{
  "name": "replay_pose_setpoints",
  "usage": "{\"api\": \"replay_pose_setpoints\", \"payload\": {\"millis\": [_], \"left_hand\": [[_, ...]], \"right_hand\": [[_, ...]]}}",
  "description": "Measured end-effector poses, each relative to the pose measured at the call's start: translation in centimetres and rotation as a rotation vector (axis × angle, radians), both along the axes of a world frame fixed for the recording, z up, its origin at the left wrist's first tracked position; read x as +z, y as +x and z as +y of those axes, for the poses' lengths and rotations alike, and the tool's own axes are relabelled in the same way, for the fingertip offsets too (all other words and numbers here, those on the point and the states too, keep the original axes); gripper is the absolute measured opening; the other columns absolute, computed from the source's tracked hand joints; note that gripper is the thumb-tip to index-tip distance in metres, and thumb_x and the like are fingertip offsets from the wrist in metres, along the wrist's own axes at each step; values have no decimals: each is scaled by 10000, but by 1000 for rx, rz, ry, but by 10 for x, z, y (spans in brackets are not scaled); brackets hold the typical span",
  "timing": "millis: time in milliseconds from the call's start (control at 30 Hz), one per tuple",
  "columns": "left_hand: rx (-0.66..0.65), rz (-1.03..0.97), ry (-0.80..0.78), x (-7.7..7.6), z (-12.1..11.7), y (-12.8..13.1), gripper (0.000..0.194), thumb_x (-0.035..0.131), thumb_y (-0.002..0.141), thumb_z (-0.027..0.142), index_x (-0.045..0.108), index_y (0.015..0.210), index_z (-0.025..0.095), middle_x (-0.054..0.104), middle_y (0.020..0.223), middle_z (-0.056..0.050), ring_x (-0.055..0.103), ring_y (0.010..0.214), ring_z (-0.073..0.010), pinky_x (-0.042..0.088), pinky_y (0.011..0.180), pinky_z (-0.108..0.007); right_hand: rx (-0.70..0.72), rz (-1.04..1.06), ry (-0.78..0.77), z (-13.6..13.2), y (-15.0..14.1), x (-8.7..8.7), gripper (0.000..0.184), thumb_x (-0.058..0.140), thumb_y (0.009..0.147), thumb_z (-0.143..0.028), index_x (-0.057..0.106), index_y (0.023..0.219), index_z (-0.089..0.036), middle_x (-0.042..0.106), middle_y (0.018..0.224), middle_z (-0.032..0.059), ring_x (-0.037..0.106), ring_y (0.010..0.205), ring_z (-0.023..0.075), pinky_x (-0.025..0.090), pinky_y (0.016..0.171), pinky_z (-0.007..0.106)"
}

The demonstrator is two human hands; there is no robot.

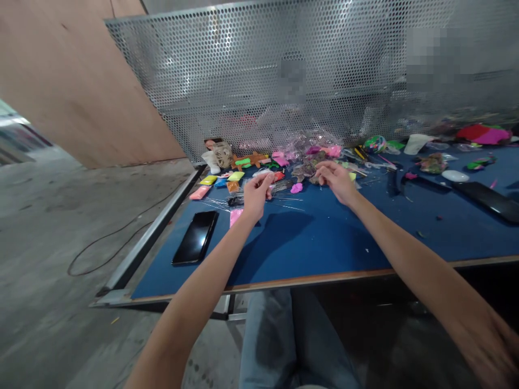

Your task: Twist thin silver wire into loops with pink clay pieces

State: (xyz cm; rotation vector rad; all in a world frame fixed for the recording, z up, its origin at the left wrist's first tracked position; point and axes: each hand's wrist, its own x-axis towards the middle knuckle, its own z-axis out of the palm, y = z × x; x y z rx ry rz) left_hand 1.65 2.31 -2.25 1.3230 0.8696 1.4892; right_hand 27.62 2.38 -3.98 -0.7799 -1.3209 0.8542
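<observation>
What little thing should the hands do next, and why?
Maybe the right hand should move slowly toward the left hand, so the two could work together. They are apart over the blue table, both with fingers bent in, and a small pink lump lies low between them. Whether either holds something thin is too small to tell.

Just one cam, on my head, facing forward and down, fairly close above my left hand [256, 195], right hand [335, 181] and the blue tabletop [324, 243], perforated metal panel [243, 70] beyond.
</observation>
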Motion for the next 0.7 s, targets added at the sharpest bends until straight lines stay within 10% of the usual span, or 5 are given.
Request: {"api": "replay_pose_setpoints", "payload": {"millis": [233, 700], "left_hand": [[-107, 61, -25, -4, -11, 10, 421, 801, 741, 522, 758, 937, 151, 715, 866, -50, 498, 512, -54, 450, 454, -205], [-320, 177, 41, -9, -21, 22, 400, 671, 864, 553, 699, 951, 163, 685, 924, -50, 611, 719, -116, 555, 650, -244]], "right_hand": [[136, -299, -25, -24, -39, 6, 389, 705, 852, -502, 748, 1121, -225, 736, 888, 48, 600, 689, 152, 492, 649, 303], [24, -134, -26, -23, -56, 0, 265, 793, 752, -469, 814, 892, -245, 742, 774, 25, 565, 626, 151, 444, 583, 295]]}}
